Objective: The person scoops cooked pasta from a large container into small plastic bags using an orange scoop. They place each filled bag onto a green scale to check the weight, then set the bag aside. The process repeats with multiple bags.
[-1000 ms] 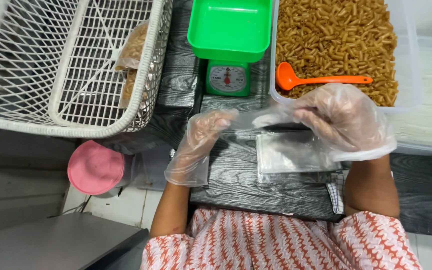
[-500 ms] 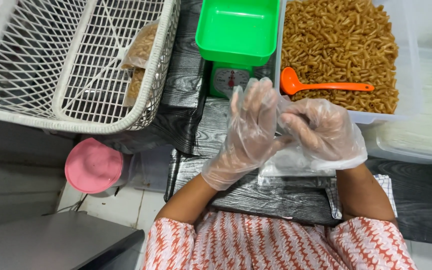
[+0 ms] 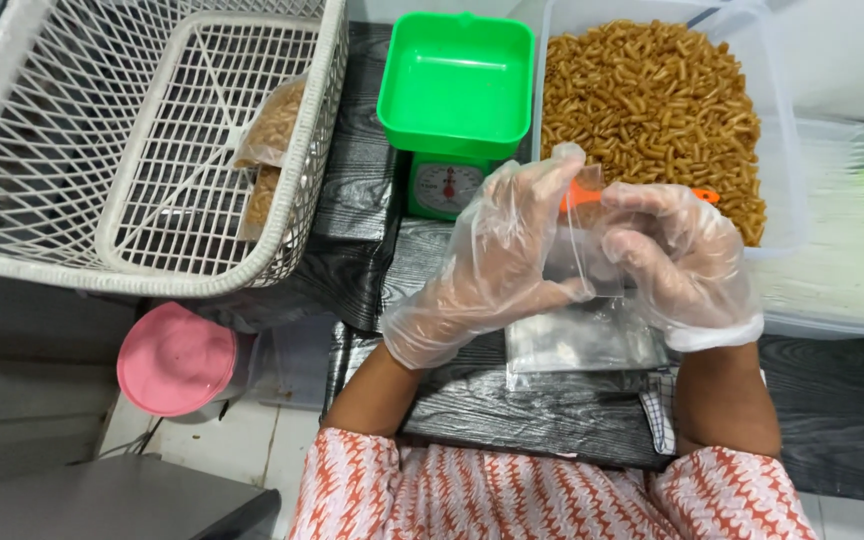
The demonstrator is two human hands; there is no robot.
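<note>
Left hand (image 3: 492, 255): gloved in thin clear plastic, raised over the dark table, fingers spread upward, thumb pinching the left edge of the clear plastic bag (image 3: 580, 250).
Right hand (image 3: 682, 260): gloved the same way, fingers curled and closed on the right edge of that bag, level with the left hand.
Clear plastic bag: held up between both hands, in front of the near edge of the snack tub; whether open or flat, cannot tell.
Stack of bags (image 3: 584, 340): flat on the dark wood-grain table (image 3: 512, 415), just below both hands, near the body.
Snack tub (image 3: 784, 170): clear plastic, far right, filled with brown twisted snacks (image 3: 652, 90).
Orange scoop (image 3: 580, 192): lying in the tub, mostly hidden behind the hands.
Scale (image 3: 447, 185): far centre, 1 round dial under a green square tray (image 3: 455, 80), tray showing nothing inside.
White wire basket (image 3: 142, 140): far left, with 2 filled snack packets (image 3: 270, 150) leaning against its right wall.
Pink lid (image 3: 177, 360): round, low at near left, below table level.
Checked cloth (image 3: 660, 410): near the right forearm, on the table edge.
</note>
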